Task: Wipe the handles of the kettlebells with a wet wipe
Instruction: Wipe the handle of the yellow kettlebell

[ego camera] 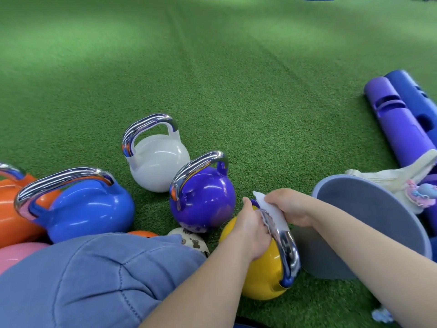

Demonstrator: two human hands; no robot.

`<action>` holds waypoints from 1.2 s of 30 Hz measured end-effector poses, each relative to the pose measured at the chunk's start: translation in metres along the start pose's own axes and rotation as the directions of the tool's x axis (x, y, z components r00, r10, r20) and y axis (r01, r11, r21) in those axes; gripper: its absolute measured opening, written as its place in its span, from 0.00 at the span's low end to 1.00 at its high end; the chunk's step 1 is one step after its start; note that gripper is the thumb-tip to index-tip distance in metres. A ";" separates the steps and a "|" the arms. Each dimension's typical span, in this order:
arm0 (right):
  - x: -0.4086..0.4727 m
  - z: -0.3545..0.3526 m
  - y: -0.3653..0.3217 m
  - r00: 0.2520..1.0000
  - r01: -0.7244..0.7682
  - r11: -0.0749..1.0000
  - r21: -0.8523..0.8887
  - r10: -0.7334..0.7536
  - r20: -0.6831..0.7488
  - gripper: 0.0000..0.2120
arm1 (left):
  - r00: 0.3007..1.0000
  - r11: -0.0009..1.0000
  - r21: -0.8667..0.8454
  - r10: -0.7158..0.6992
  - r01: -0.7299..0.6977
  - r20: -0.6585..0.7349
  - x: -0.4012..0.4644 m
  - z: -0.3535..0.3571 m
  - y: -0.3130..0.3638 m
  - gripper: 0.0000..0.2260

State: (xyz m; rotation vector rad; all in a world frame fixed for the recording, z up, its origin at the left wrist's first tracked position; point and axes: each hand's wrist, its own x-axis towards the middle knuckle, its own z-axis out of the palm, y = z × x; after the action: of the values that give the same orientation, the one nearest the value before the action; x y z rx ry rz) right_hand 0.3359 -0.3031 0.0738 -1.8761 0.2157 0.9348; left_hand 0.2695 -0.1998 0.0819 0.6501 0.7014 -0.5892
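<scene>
The yellow kettlebell (262, 268) lies tilted on the green turf (236, 79), its chrome handle (287, 247) turned toward the grey bin (369, 223) just beside it. Left hand (251, 229) grips the handle's far end, fingers curled round the bar. Right hand (287, 207) holds the white wipe (272, 213) vs. the same handle, fingers folded over the cloth (fingertips hidden under it).

Relative to the yellow bell: purple kettlebell (204, 200) upright just beyond & left, nearly touching; white kettlebell (158, 166) further back-left; blue kettlebell (91, 207) well left, w/ an orange kettlebell (11, 209) touching behind it. A pink ball (16, 254) shows at the left edge, partly hidden by the person's knee in blue fabric (94, 280). A spotted ball (189, 240) peeks out between knee & purple bell.

Beyond the bin: purple tube (397, 121) & a blue tube (416, 95) side by side, a cream bag (390, 181) draped at their near end.
</scene>
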 end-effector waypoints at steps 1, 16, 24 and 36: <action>-0.003 0.000 0.000 0.999 0.042 0.996 -0.077 -0.043 -0.008 0.10 | 1.000 1.000 0.009 0.019 -0.019 0.005 0.000 0.000 0.001 0.34; -0.033 0.004 0.035 0.896 0.435 0.892 -0.122 -0.443 -0.045 0.18 | 0.924 0.595 0.738 0.369 -0.318 0.101 -0.006 -0.002 -0.033 0.25; -0.013 0.007 0.014 0.923 0.376 0.916 -0.143 -0.384 -0.034 0.16 | 0.898 0.475 0.823 0.430 -0.310 0.090 0.015 -0.012 -0.011 0.24; 0.040 -0.001 0.022 0.993 0.079 0.990 -0.114 -0.088 -0.073 0.20 | 0.932 0.600 0.795 0.330 -0.085 -0.148 0.052 -0.025 0.012 0.28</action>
State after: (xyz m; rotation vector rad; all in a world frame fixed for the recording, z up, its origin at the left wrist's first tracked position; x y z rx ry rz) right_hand 0.3521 -0.3049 0.0316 -2.0107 0.1329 0.8318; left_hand 0.3003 -0.1885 0.0325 1.6598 0.5948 -0.5729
